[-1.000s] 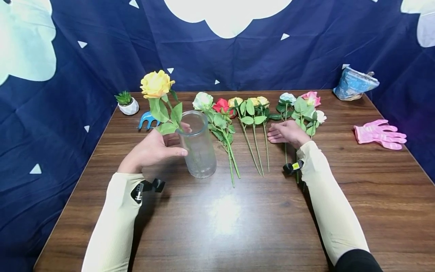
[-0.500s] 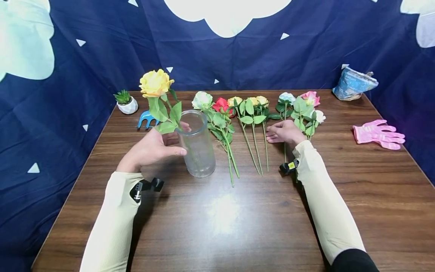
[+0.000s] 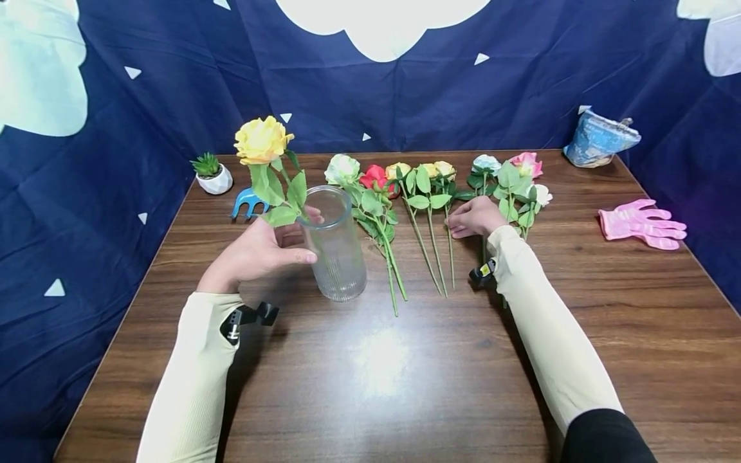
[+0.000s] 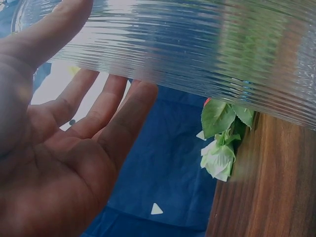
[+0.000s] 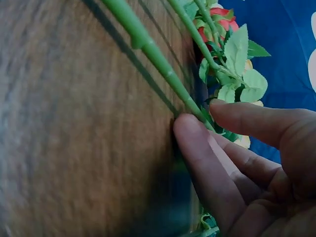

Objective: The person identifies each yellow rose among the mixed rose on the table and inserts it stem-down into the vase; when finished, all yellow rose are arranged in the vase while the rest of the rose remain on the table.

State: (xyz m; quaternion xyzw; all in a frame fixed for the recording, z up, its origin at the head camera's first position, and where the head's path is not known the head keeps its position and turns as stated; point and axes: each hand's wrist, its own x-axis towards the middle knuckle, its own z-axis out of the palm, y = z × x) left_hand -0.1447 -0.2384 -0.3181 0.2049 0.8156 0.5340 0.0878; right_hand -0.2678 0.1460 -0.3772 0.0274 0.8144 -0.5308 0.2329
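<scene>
My left hand point(image 3: 260, 251) holds the ribbed glass vase point(image 3: 336, 244), thumb on its near side and fingers curved round the far side; the left wrist view shows the fingers loosely bent against the glass. The vase stands upright on the wooden table point(image 3: 405, 373), left of centre, and one yellow rose point(image 3: 262, 140) already leans out of it to the left.

My right hand point(image 3: 476, 217) lies low on the table among the loose roses. In the right wrist view a fingertip point(image 5: 190, 133) touches a green stem point(image 5: 158, 61) where it meets the wood, with the thumb just above it, so I read this as a narrow pinch forming on the stem; I cannot tell whether it has fully closed.

That stem belongs to the yellow pair point(image 3: 437, 172) lying in the row right of the vase. Its long axis runs away from me, bloom at the far end, cut end nearest me. The vase mouth sits to the left of the right hand, with the white and red roses point(image 3: 361, 177) lying between them.
</scene>
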